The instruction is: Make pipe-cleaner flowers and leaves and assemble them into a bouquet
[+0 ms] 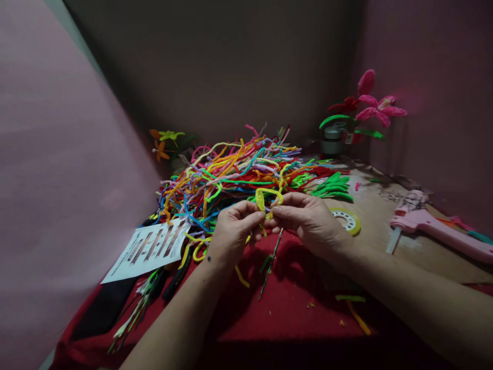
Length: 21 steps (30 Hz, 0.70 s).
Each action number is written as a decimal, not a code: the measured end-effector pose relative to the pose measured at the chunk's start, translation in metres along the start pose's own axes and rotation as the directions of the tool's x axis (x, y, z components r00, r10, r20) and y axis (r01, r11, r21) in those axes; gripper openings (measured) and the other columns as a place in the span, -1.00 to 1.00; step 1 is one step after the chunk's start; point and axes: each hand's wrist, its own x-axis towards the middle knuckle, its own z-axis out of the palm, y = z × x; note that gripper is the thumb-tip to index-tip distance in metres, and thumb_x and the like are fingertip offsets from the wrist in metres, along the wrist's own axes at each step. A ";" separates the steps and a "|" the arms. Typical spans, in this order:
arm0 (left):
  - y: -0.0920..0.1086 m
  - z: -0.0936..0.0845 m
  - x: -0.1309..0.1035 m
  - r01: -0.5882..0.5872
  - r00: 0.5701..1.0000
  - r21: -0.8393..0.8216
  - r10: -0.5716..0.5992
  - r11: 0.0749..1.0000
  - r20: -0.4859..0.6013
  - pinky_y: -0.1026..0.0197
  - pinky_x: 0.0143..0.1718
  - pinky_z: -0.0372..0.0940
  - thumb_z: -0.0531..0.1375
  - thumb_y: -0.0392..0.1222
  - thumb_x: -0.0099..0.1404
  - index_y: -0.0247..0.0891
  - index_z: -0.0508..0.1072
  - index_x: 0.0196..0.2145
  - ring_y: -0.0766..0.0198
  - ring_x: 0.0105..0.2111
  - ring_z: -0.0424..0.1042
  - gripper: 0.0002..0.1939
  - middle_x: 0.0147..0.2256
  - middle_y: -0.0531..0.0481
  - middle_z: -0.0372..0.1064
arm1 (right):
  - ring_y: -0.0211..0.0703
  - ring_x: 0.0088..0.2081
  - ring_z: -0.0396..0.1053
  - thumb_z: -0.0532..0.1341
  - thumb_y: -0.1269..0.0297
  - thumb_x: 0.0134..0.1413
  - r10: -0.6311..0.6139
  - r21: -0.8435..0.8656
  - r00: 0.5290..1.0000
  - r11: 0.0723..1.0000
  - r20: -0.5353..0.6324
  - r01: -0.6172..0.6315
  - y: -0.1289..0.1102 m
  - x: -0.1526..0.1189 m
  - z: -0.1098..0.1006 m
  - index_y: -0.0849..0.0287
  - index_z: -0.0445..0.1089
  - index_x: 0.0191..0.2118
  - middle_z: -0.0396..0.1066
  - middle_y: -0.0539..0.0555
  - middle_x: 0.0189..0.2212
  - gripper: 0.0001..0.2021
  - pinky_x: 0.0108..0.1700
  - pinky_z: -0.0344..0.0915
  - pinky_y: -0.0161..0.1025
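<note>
Between my two hands is a yellow pipe cleaner (274, 192) bent into loops, held in front of the big pile. My left hand (236, 226) pinches its left side, near a narrow petal-like loop. The fingers of my right hand (304, 218) are closed on its right side, close to my left fingertips. Exactly where the ends run is hidden behind the fingers. Below my hands a thin dark green stem (271, 267) lies on the red cloth (277, 318).
A heap of coloured pipe cleaners (234, 169) stands behind my hands. To the right are green pipe-cleaner leaves (333, 186), a roll of tape (348, 221) and a pink glue gun (435, 228). A printed sheet (148, 249) lies at left. Pink flowers (379, 109) stand at back right.
</note>
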 end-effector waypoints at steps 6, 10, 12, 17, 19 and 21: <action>-0.003 0.006 -0.004 -0.026 0.997 -0.008 0.026 1.000 0.069 0.39 -0.73 0.13 0.23 -0.22 0.03 -0.33 0.38 -0.43 0.43 -0.73 0.26 -0.85 -0.61 0.06 0.35 | -0.28 -0.57 0.36 0.32 0.29 -0.19 -0.143 -0.215 0.989 0.968 -0.043 0.131 -0.002 -0.004 0.001 0.20 0.42 -0.47 0.42 0.00 -0.59 -0.88 -0.45 0.33 -0.27; -0.004 0.006 -0.005 -0.031 0.996 -0.010 0.032 0.999 0.078 0.37 -0.76 0.16 0.23 -0.22 0.03 -0.33 0.37 -0.40 0.40 -0.73 0.28 -0.83 -0.60 0.04 0.37 | -0.28 -0.55 0.34 0.31 0.29 -0.18 -0.220 -0.353 0.974 0.917 -0.059 0.186 -0.003 -0.006 0.004 0.18 0.43 -0.46 0.41 -0.02 -0.56 -0.90 -0.47 0.30 -0.32; -0.004 0.006 -0.005 -0.024 0.996 -0.001 0.024 1.000 0.082 0.37 -0.78 0.16 0.23 -0.21 0.03 -0.33 0.37 -0.39 0.39 -0.74 0.27 -0.82 -0.61 0.04 0.37 | -0.28 -0.54 0.33 0.28 0.32 -0.14 -0.253 -0.413 0.966 0.886 -0.049 0.211 -0.002 -0.007 0.004 0.17 0.42 -0.46 0.41 -0.02 -0.55 -0.94 -0.47 0.29 -0.32; -0.004 0.007 -0.005 -0.036 0.997 0.027 0.034 0.999 0.063 0.38 -0.78 0.15 0.22 -0.20 0.04 -0.33 0.34 -0.36 0.38 -0.75 0.28 -0.80 -0.65 0.06 0.33 | -0.25 -0.48 0.30 0.21 0.44 -0.10 -0.430 -0.682 0.902 0.650 0.032 0.335 0.000 -0.009 0.002 0.17 0.40 -0.47 0.37 0.00 -0.53 -0.95 -0.42 0.24 -0.31; -0.004 0.007 -0.005 -0.033 0.999 0.042 0.031 0.999 0.045 0.39 -0.79 0.13 0.21 -0.23 0.04 -0.32 0.33 -0.37 0.37 -0.75 0.27 -0.83 -0.67 0.08 0.32 | -0.25 -0.48 0.29 0.18 0.47 -0.10 -0.497 -0.751 0.863 0.536 0.090 0.386 0.001 -0.010 0.001 0.16 0.39 -0.47 0.34 -0.01 -0.54 -0.92 -0.40 0.21 -0.31; -0.004 0.008 -0.006 -0.032 0.999 0.056 0.030 0.998 0.033 0.40 -0.80 0.12 0.19 -0.27 0.04 -0.31 0.32 -0.39 0.38 -0.76 0.26 -0.86 -0.69 0.10 0.30 | -0.26 -0.49 0.27 0.16 0.49 -0.09 -0.540 -0.785 0.828 0.445 0.149 0.431 0.002 -0.010 0.000 0.15 0.37 -0.47 0.32 -0.01 -0.55 -0.89 -0.41 0.19 -0.31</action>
